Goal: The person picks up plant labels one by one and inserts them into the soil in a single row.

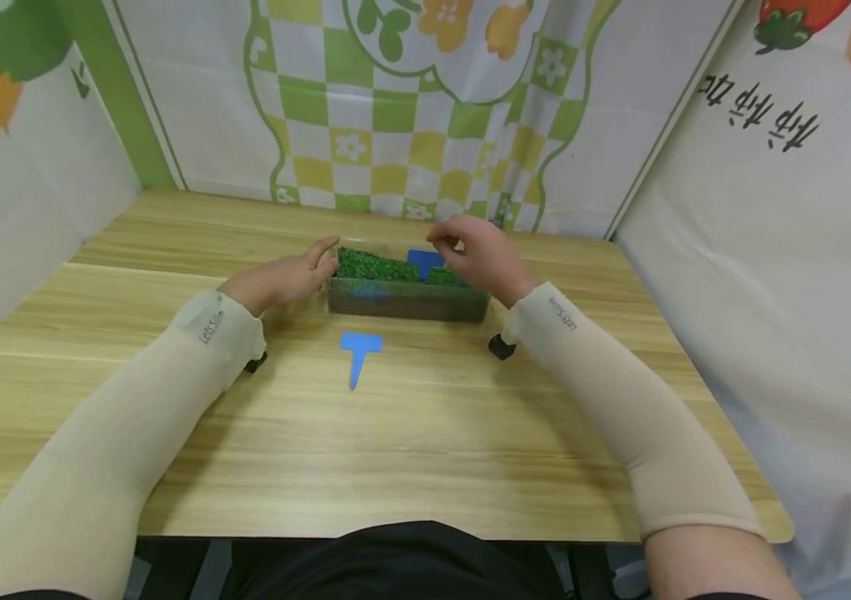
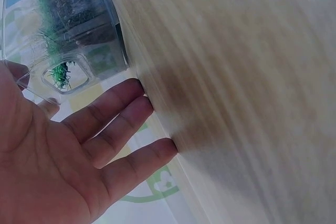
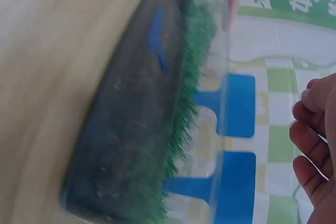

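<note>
A clear plastic box (image 1: 408, 302) holds dark soil with green grass (image 1: 376, 266) on top. At its left end is my left hand (image 1: 282, 279), fingers spread; the left wrist view shows fingertips touching the table and the thumb side close to the box wall. My right hand (image 1: 481, 257) hovers over the right part of the box, fingers loosely curled, nothing visible in them. Two blue T-shaped plant labels stand in the grass in the right wrist view, an upper one (image 3: 239, 106) and a lower one (image 3: 236, 187). Another blue plant label (image 1: 357, 354) lies flat before the box.
The wooden table (image 1: 425, 450) runs to a patterned cloth wall (image 1: 410, 125) at the back. White cloth walls stand at both sides. A black wrist device (image 1: 502, 347) hangs under my right cuff, close to the tabletop.
</note>
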A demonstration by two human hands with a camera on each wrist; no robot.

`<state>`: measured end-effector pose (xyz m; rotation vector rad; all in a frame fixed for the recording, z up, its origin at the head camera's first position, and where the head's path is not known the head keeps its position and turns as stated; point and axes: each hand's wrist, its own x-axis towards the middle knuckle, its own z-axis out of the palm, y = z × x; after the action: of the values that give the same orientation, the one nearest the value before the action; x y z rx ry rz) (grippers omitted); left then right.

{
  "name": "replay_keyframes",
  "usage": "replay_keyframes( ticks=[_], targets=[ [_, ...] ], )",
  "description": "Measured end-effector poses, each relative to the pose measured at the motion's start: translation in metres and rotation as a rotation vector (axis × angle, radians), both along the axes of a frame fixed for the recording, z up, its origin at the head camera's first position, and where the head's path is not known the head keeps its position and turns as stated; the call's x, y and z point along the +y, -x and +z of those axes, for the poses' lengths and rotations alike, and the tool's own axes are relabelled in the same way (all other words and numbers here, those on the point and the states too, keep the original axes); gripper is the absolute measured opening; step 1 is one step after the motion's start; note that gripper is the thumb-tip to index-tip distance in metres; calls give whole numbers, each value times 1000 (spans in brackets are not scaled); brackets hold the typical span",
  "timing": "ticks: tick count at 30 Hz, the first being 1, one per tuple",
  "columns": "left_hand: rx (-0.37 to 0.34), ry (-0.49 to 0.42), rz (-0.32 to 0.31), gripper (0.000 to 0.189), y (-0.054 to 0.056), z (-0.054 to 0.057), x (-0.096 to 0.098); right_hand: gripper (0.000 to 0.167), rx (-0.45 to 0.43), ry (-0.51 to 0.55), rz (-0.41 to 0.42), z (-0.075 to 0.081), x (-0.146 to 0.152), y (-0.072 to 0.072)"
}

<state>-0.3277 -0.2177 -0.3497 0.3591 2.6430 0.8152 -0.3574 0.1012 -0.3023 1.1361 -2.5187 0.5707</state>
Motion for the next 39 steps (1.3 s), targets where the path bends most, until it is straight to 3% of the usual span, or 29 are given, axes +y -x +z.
replay_keyframes(
  ticks=[6, 10, 17, 22, 25, 31, 39],
  targets=[
    [-15, -6, 6, 61, 1, -1, 0, 19, 54, -72, 61, -9, -10, -13],
    [-12, -2, 6, 58, 0, 0, 0, 19, 43, -114, 125, -11, -20, -23],
    [-14, -24, 12, 57, -1, -1, 1, 21, -81, -191, 211, -18, -37, -48],
    [0, -16, 9, 60, -3, 0, 1, 28, -120, -331, 283, -23, -52, -65],
    [7, -7, 3, 62, -3, 1, 1, 34, -161, -394, 285, -26, -57, -70],
    [23, 6, 6, 66, -4, -2, 0, 44, -209, -491, 212, -35, -64, -72],
    [26, 25, 9, 68, -2, -2, 0, 57, -248, -546, 158, -46, -71, -73]
  ],
)
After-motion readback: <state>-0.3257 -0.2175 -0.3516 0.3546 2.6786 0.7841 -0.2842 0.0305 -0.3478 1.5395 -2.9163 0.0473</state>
